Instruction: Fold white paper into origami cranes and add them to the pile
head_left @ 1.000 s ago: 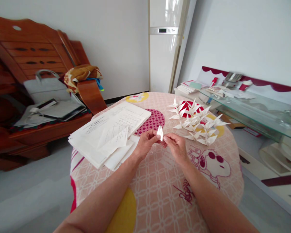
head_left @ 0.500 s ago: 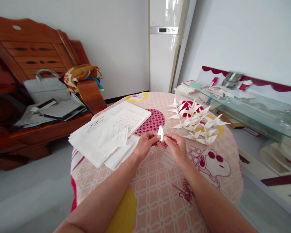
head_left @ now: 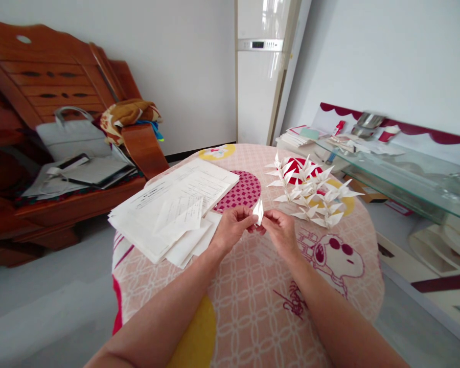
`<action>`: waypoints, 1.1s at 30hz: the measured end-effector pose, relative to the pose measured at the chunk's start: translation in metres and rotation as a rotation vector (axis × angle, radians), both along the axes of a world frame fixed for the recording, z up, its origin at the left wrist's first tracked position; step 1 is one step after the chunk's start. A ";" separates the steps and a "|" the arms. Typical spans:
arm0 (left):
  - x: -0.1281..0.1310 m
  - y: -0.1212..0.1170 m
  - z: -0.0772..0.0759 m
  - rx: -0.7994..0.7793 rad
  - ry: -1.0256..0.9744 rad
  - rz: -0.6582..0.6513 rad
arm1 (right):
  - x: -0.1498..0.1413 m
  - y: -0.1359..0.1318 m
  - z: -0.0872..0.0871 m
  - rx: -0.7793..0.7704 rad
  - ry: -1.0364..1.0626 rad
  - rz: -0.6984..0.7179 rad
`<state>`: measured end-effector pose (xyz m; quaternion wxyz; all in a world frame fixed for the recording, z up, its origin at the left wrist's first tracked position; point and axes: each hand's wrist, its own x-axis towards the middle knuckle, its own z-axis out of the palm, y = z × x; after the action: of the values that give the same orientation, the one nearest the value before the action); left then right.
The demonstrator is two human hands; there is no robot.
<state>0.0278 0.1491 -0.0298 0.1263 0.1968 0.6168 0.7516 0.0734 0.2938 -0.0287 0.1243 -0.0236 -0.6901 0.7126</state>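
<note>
The small folded paper (head_left: pixel 258 211) stands upright above the middle of the surface (head_left: pixel 249 301), clamped in the grip of both hands: thumb and fingers of the left hand (head_left: pixel 233 228) pinch its lower left side, and those of the right hand (head_left: pixel 281 231) its lower right. It is a narrow, pointed form with no wings spread, so the folding looks well along but unfinished. To its right, a cluster of paper cranes (head_left: pixel 304 190) appears complete, wings out, reaching close to the far right edge. To the left, flat paper sheets (head_left: pixel 164 204) look unfolded and run out to the left edge. Bare cloth lies between sheets and cranes, and more nearer the person, around the forearms; the glass shelf (head_left: pixel 410 176) bounds the right.
</note>
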 end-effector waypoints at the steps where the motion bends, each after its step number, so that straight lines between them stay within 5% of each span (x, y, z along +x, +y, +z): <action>1: 0.001 0.000 0.001 0.008 -0.013 0.000 | 0.000 0.000 -0.001 -0.017 0.008 0.018; 13: -0.005 -0.004 -0.006 0.044 -0.151 -0.037 | -0.003 0.000 -0.007 0.040 0.070 0.005; 22: -0.006 -0.002 -0.005 -0.102 0.079 0.029 | -0.001 -0.002 -0.003 0.183 0.152 -0.081; 33: -0.008 -0.004 -0.005 -0.069 0.157 -0.002 | -0.001 0.006 -0.001 -0.050 -0.016 0.070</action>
<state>0.0198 0.1455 -0.0345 0.0850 0.2510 0.6503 0.7119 0.0722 0.2995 -0.0295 0.0930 -0.0082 -0.6733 0.7334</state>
